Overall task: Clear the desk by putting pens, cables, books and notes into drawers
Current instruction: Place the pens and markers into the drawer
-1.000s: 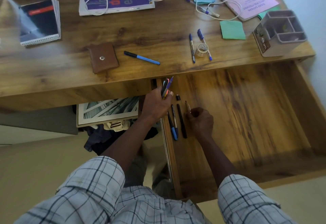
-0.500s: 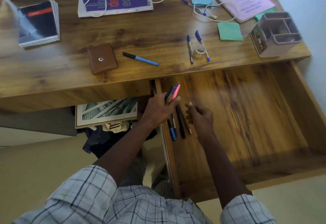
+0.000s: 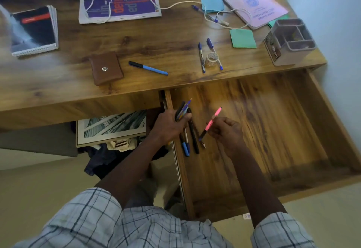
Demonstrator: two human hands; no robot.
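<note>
1. The pink pen [image 3: 212, 121] is being pinched in the right hand [image 3: 226, 130], tilted with its pink end pointing to 1 o'clock and its dark tip to 7 o'clock, above the floor of the open drawer [image 3: 263, 130].
2. The left hand [image 3: 168, 126] is gripping a bundle of pens [image 3: 182, 110], closed around them, their ends fanning out toward 1 o'clock; this hand is sitting at 9 o'clock from the right hand, over the drawer's left edge.
3. Several pens [image 3: 192, 140] are lying side by side on the drawer floor between the two hands, running roughly 12 to 6 o'clock, partly under the left hand.
4. On the desk [image 3: 156, 38], at 12 o'clock from the hands, a blue pen [image 3: 148, 68] is lying near the front edge, with a brown wallet [image 3: 106, 68] at its 9 o'clock.
5. Two more pens [image 3: 201, 57] are lying beside a roll of clear tape [image 3: 212, 59], at 3 o'clock from the blue pen.
6. A white cable [image 3: 181, 3] is trailing across a purple book [image 3: 120, 3] at the far edge; sticky notes [image 3: 242, 38] and a grey organiser [image 3: 289, 41] are sitting at the desk's right end.
</note>
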